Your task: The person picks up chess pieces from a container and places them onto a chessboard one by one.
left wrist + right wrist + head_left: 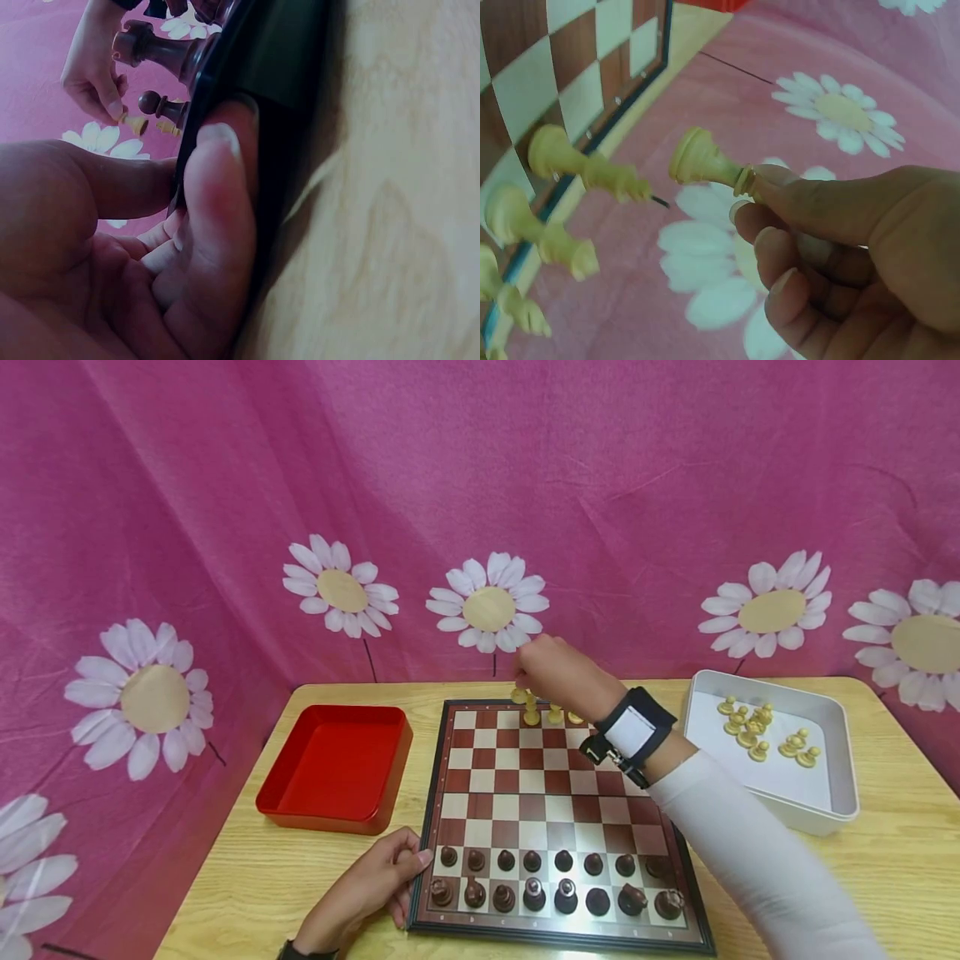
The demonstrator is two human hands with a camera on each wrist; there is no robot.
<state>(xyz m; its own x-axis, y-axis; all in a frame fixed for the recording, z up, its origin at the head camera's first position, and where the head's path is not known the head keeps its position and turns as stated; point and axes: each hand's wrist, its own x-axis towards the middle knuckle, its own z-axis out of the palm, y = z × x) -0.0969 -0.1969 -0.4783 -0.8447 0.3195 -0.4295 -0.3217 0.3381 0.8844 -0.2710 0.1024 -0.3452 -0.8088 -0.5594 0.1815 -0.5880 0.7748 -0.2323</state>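
Observation:
My right hand [551,667] pinches a pale chess piece [701,159] by its upper end, between thumb and fingertips. The piece's wide base points away from the palm, and its top is hidden by the fingers. This hand hovers over the far edge of the chessboard [532,758], where several pale pieces [585,165] stand in a row. At the near left corner, my left hand [378,877] grips the board's edge, thumb on one face and fingers on the other. A dark rook [161,49] and a dark pawn [161,106] stand close to it.
Two rows of dark pieces [534,895] fill the board's near side. A red tray [390,777] sits to the left. On the right, a white tray [843,760] contains several pale pieces [759,718]. A pink flowered cloth [600,510] hangs behind the wooden table [225,893].

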